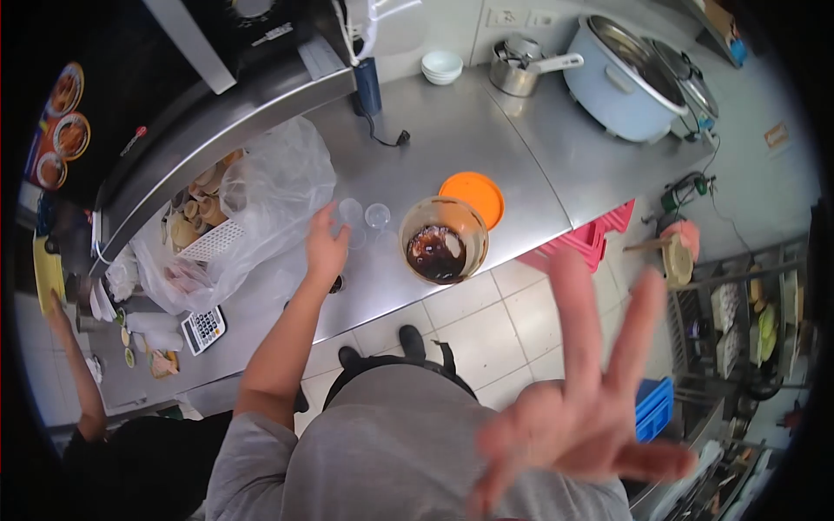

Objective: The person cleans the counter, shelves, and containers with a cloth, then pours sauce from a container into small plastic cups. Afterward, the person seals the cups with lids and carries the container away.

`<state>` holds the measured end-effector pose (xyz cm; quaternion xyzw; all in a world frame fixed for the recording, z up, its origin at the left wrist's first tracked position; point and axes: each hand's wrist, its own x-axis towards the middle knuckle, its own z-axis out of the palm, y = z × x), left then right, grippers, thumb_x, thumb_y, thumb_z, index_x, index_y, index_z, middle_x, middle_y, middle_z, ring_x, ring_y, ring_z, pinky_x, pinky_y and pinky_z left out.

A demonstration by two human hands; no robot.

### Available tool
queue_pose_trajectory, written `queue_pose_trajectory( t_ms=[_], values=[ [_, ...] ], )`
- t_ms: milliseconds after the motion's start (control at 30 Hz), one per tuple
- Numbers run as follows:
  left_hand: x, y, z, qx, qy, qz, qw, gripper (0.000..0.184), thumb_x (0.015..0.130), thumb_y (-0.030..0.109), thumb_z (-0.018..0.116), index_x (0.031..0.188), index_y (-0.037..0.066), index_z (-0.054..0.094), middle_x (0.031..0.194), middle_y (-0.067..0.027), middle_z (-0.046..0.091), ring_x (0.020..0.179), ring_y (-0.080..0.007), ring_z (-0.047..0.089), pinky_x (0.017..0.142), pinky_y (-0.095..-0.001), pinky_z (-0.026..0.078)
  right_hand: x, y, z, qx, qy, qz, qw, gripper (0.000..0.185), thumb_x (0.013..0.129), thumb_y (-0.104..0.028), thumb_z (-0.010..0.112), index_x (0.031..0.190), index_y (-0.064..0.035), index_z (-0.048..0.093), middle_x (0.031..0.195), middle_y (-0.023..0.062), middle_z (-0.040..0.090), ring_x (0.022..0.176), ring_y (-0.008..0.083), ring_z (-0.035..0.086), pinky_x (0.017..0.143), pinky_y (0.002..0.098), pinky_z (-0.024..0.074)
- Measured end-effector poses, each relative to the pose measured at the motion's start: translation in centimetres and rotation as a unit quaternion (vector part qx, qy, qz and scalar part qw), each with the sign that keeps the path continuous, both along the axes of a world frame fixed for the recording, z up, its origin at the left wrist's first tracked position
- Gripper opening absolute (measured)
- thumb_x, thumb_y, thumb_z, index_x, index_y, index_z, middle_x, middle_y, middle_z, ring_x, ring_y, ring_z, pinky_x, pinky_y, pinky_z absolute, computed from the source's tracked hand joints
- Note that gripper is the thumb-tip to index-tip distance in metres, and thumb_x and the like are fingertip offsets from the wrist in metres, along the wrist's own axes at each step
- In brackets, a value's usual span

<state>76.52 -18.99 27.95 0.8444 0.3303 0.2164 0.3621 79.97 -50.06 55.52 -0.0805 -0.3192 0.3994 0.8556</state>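
My left hand (327,249) is over the steel counter beside small clear plastic cups (351,212), with its thumb and index finger apart. It is at or against the nearest cup; a firm grip does not show. Another small clear cup (377,216) stands just to the right. My right hand (578,404) is raised close to the camera, slightly blurred, fingers spread and holding nothing. Between the hands, near the counter's front edge, stands a translucent tub (475,227) with dark brown sauce (434,252) inside. An orange lid (474,198) lies behind it, partly hidden by the tub.
A plastic bag (287,174) and a white basket (211,243) of brownish pieces sit left, near a calculator (203,330). Bowls (441,67), a saucepan (514,74) and a large cooker (617,87) line the back. Another person's arm (78,369) reaches in at far left.
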Motion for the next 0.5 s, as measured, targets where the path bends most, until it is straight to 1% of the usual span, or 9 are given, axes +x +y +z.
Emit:
queue_pose_trajectory(
  t_ms=[33, 100, 133, 200, 267, 333, 400, 467, 500],
  values=[
    [0.8, 0.5, -0.5, 0.048, 0.019, -0.018, 0.999, 0.053, 0.079, 0.003, 0.060, 0.130, 0.006, 0.046, 0.130, -0.0138, 0.047, 0.115, -0.0261, 0.049, 0.087, -0.0348, 0.048, 0.2, 0.2, 0.7, 0.035, -0.047, 0.039, 0.998, 0.086, 0.089, -0.043, 0.056, 0.148, -0.0257, -0.003, 0.151, 0.0229, -0.008, 0.118, 0.0395, 0.049, 0.074, 0.0465, 0.0558],
    [2.4, 1.2, -1.3, 0.139, 0.066, -0.058, 0.986, 0.054, 0.076, 0.001, 0.059, 0.128, 0.007, 0.049, 0.128, -0.0135, 0.049, 0.122, -0.0296, 0.044, 0.096, -0.0366, 0.043, -0.1, 0.5, 0.8, 0.084, -0.078, 0.016, 0.993, 0.086, 0.089, -0.042, 0.056, 0.146, -0.0266, -0.006, 0.150, 0.0224, -0.010, 0.114, 0.0389, 0.053, 0.072, 0.0450, 0.0568],
    [2.9, 1.2, -1.1, 0.136, 0.081, -0.086, 0.984, 0.055, 0.075, 0.001, 0.059, 0.128, 0.008, 0.049, 0.130, -0.0129, 0.049, 0.123, -0.0304, 0.043, 0.098, -0.0372, 0.041, -1.1, 0.3, 0.1, 0.097, -0.062, -0.049, 0.992, 0.091, 0.089, -0.040, 0.056, 0.144, -0.0265, -0.016, 0.151, 0.0153, -0.017, 0.109, 0.0424, 0.054, 0.071, 0.0508, 0.0563],
    [4.4, 1.1, -0.2, 0.132, 0.108, -0.150, 0.974, 0.056, 0.073, 0.002, 0.060, 0.128, 0.009, 0.050, 0.132, -0.0118, 0.047, 0.126, -0.0319, 0.040, 0.103, -0.0383, 0.036, -0.9, 0.3, -1.3, 0.069, -0.083, -0.146, 0.983, 0.093, 0.090, -0.034, 0.056, 0.144, -0.0233, -0.018, 0.152, 0.0126, -0.011, 0.097, 0.0430, 0.059, 0.067, 0.0515, 0.0571],
    [5.2, 0.2, 0.1, 0.166, 0.149, -0.183, 0.958, 0.058, 0.074, 0.004, 0.062, 0.129, 0.009, 0.048, 0.132, -0.0118, 0.046, 0.127, -0.0324, 0.039, 0.104, -0.0388, 0.035, 2.1, 0.0, -4.4, -0.147, -0.171, -0.303, 0.926, 0.077, 0.090, -0.026, 0.055, 0.146, -0.0151, 0.003, 0.147, 0.0192, 0.019, 0.089, 0.0370, 0.063, 0.066, 0.0429, 0.0581],
    [5.9, -0.7, 0.1, 0.174, 0.179, -0.188, 0.950, 0.061, 0.074, 0.007, 0.064, 0.131, 0.009, 0.046, 0.132, -0.0122, 0.046, 0.127, -0.0333, 0.039, 0.104, -0.0395, 0.035, 6.2, 1.8, -10.1, -0.377, -0.238, -0.474, 0.759, 0.046, 0.091, -0.020, 0.053, 0.130, 0.0001, 0.040, 0.119, 0.0185, 0.056, 0.085, 0.0274, 0.064, 0.066, 0.0339, 0.0562],
    [6.2, -1.6, -0.1, 0.160, 0.205, -0.168, 0.951, 0.065, 0.073, 0.011, 0.066, 0.133, 0.010, 0.043, 0.131, -0.0130, 0.046, 0.126, -0.0347, 0.039, 0.105, -0.0402, 0.036, 11.5, 2.3, -15.4, -0.597, -0.181, -0.340, 0.704, 0.045, 0.089, -0.024, 0.060, 0.122, 0.0048, 0.049, 0.112, 0.0147, 0.058, 0.086, 0.0194, 0.063, 0.066, 0.0285, 0.0527],
    [6.5, -1.8, -1.4, 0.152, 0.214, -0.149, 0.953, 0.066, 0.073, 0.012, 0.068, 0.133, 0.008, 0.042, 0.128, -0.0129, 0.047, 0.125, -0.0340, 0.041, 0.103, -0.0401, 0.037, 14.4, 2.7, -18.6, -0.704, -0.226, -0.200, 0.642, 0.046, 0.089, -0.030, 0.059, 0.118, 0.0043, 0.049, 0.106, 0.0138, 0.058, 0.077, 0.0195, 0.065, 0.068, 0.0291, 0.0562],
    [6.9, -1.8, -1.8, 0.149, 0.217, -0.138, 0.955, 0.066, 0.072, 0.012, 0.068, 0.133, 0.008, 0.041, 0.127, -0.0129, 0.048, 0.124, -0.0337, 0.042, 0.102, -0.0400, 0.038, 15.1, 3.0, -19.0, -0.707, -0.218, -0.141, 0.658, 0.045, 0.088, -0.029, 0.060, 0.116, 0.0049, 0.049, 0.103, 0.0139, 0.058, 0.076, 0.0201, 0.065, 0.067, 0.0297, 0.0568]
  ],
)
